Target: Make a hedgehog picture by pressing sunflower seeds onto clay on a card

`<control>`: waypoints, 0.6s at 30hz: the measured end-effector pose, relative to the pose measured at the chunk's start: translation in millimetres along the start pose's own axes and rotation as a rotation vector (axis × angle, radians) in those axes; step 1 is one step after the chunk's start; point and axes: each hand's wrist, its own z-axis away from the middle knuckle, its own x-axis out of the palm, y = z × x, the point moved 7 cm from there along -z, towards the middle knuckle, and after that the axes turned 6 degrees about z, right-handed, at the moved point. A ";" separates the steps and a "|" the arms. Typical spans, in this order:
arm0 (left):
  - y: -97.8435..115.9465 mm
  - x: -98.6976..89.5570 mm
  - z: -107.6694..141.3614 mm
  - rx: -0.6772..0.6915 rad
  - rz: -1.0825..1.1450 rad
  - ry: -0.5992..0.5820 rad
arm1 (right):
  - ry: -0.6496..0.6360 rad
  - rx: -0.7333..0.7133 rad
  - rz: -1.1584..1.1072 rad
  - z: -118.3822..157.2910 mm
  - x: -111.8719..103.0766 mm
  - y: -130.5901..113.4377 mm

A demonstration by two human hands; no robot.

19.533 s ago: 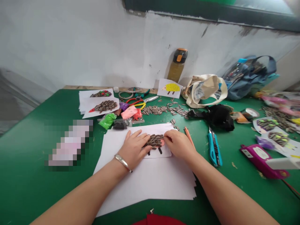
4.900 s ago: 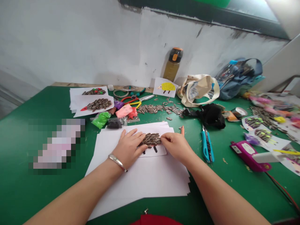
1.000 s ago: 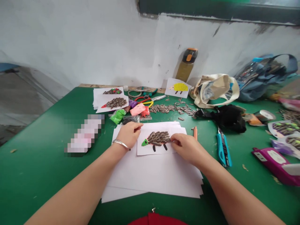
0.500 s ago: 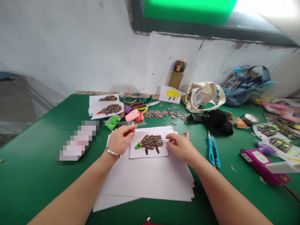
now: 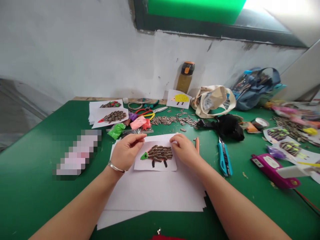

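Observation:
A small white card (image 5: pixel 145 165) carries a hedgehog picture (image 5: pixel 160 152), with a green head, a body of striped sunflower seeds and two black legs. My left hand (image 5: pixel 127 150) pinches the card at its upper left corner, a bracelet on the wrist. At the upper right corner, the fingertips of my right hand (image 5: pixel 184 150) are closed on the card. Below the card lies a stack of white paper sheets (image 5: pixel 155 193). The thumb tips are partly hidden by the fingers.
Finished seed cards (image 5: pixel 110 116) lie at the back left, beside green clay (image 5: pixel 116 131) and pink clay (image 5: pixel 138 122). Loose sunflower seeds (image 5: pixel 163 120), a cloth bag (image 5: pixel 212 101) and a bottle (image 5: pixel 185 78) stand behind. A blue utility knife (image 5: pixel 224 158) and a magenta glue gun (image 5: pixel 271 170) lie right.
My right hand has moved from the card's right side up to its upper right corner and closed there. My left hand stays at the upper left. The whole view has shifted slightly.

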 end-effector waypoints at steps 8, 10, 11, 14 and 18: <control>-6.0 0.4 -1.5 -0.067 0.037 -0.012 | -0.025 0.054 -0.052 4.5 -2.3 0.8; -11.0 2.6 -2.2 -0.121 0.063 -0.022 | -0.042 0.067 -0.080 5.7 -1.6 3.4; -13.7 4.4 -2.3 -0.151 0.083 -0.032 | -0.048 0.073 -0.089 6.2 -1.7 4.8; -20.0 10.7 -1.5 -0.221 0.170 -0.071 | -0.063 0.114 -0.100 8.1 -2.8 9.4; -27.1 19.0 1.8 -0.340 0.309 -0.150 | -0.118 0.154 -0.148 11.1 -4.1 9.6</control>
